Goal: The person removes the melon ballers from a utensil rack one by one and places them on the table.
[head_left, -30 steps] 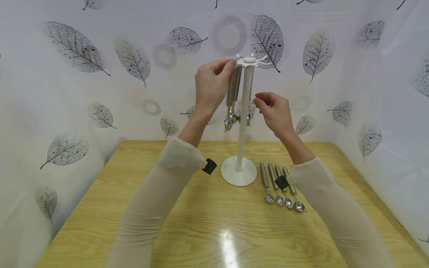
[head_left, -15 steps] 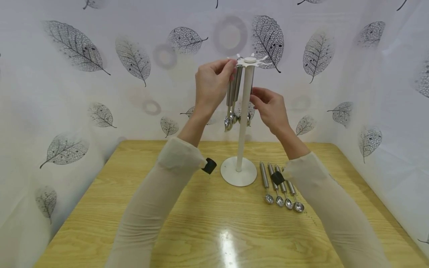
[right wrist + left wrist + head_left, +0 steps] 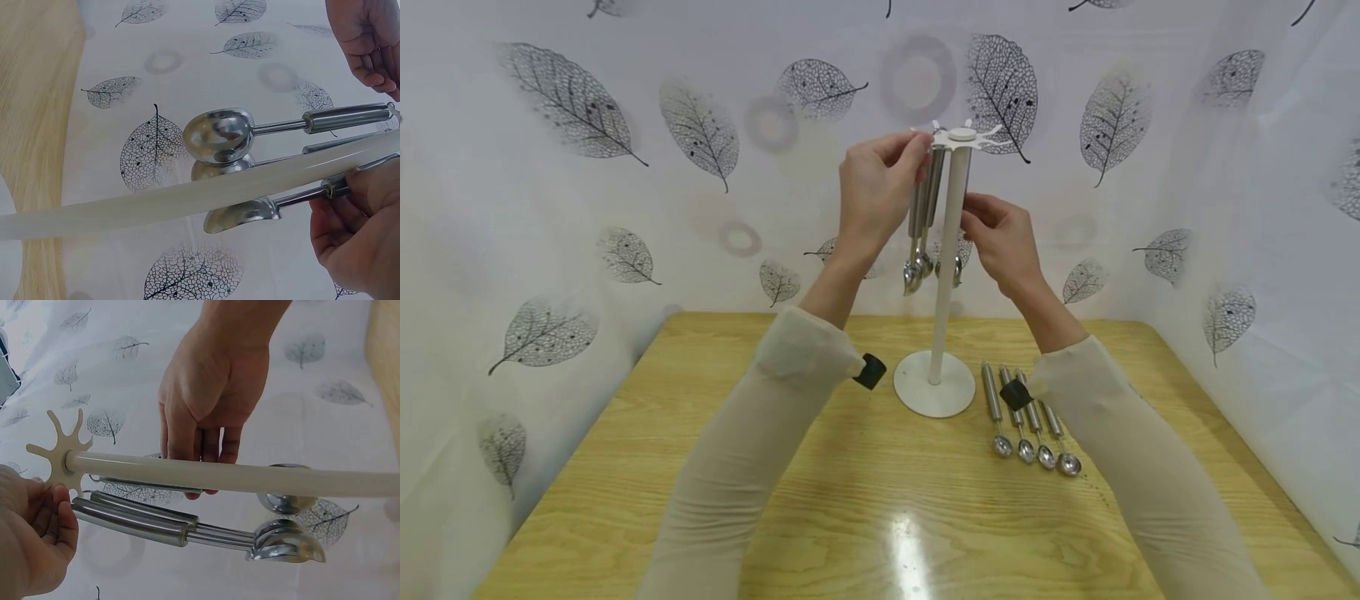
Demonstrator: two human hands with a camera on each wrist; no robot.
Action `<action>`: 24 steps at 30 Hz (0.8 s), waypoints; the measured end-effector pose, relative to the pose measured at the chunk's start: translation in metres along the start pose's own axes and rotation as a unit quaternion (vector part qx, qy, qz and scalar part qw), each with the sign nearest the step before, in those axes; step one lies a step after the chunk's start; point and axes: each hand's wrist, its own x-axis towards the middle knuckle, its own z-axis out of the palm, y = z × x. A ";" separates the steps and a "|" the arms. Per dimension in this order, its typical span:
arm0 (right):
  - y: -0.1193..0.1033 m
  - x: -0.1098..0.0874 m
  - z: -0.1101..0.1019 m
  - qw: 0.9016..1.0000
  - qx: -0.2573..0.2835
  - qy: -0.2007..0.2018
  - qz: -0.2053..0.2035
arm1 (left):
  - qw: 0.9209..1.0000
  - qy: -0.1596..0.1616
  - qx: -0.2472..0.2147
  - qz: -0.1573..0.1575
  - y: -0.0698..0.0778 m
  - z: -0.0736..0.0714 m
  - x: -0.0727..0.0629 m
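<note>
A cream rack (image 3: 949,250) with a star-shaped hook plate (image 3: 961,135) stands upright on a round base (image 3: 917,396). At its top left, my left hand (image 3: 880,187) pinches one arm of the plate, fingertips right at the end of a hanging scoop's handle. Two steel scoops (image 3: 134,519) hang together on that side, bowls down. Behind the pole hangs another steel scoop (image 3: 240,215); my right hand (image 3: 1003,237) pinches its handle between thumb and fingers. The pole partly covers that scoop in the head view.
Several more metal scoops (image 3: 1002,446) lie side by side on the wooden table (image 3: 820,517), right of the base, under my right sleeve (image 3: 1120,442). A leaf-patterned cloth (image 3: 700,250) surrounds the table. Black bands (image 3: 870,372) sit at the cuffs.
My right hand has moved left and slightly up, from beside the rack to the scoop behind the pole, and taken hold of its handle. The left hand has stayed in place.
</note>
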 end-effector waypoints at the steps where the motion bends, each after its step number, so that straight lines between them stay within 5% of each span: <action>1: 0.000 0.000 0.000 1.000 0.001 0.001 -0.002 | 1.000 0.000 0.001 0.000 0.000 0.000 0.000; 24: -0.005 0.005 -0.018 0.999 -0.029 0.025 0.006 | 1.000 0.003 -0.007 -0.005 0.000 0.000 -0.001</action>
